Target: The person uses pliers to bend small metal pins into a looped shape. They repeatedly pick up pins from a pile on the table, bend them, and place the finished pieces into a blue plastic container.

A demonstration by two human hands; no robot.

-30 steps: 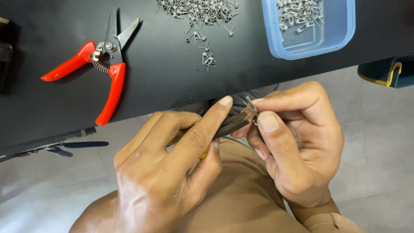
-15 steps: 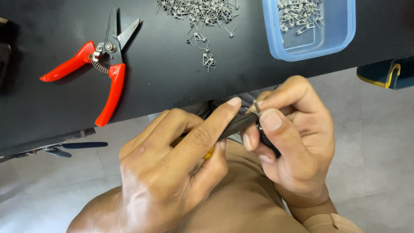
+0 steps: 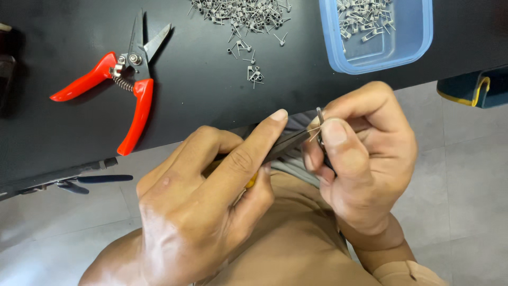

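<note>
My left hand (image 3: 211, 212) grips a pair of dark pliers (image 3: 288, 144), the index finger stretched along the jaws; a bit of yellow handle shows under the palm. The plier tips meet a small metal wire spring (image 3: 318, 123) pinched between thumb and fingers of my right hand (image 3: 365, 164). Both hands hover just in front of the black table's (image 3: 211, 90) near edge, above my lap.
Red-handled snips (image 3: 124, 87) lie open on the table at left. A heap of small metal springs (image 3: 243, 13) is at the top centre, with a few strays (image 3: 254, 74) nearer. A blue plastic tub (image 3: 418, 37) holds more springs. Grey tiled floor lies below.
My right hand has turned and curled tighter over the spring, lifting slightly. The left hand and pliers have stayed almost in place.
</note>
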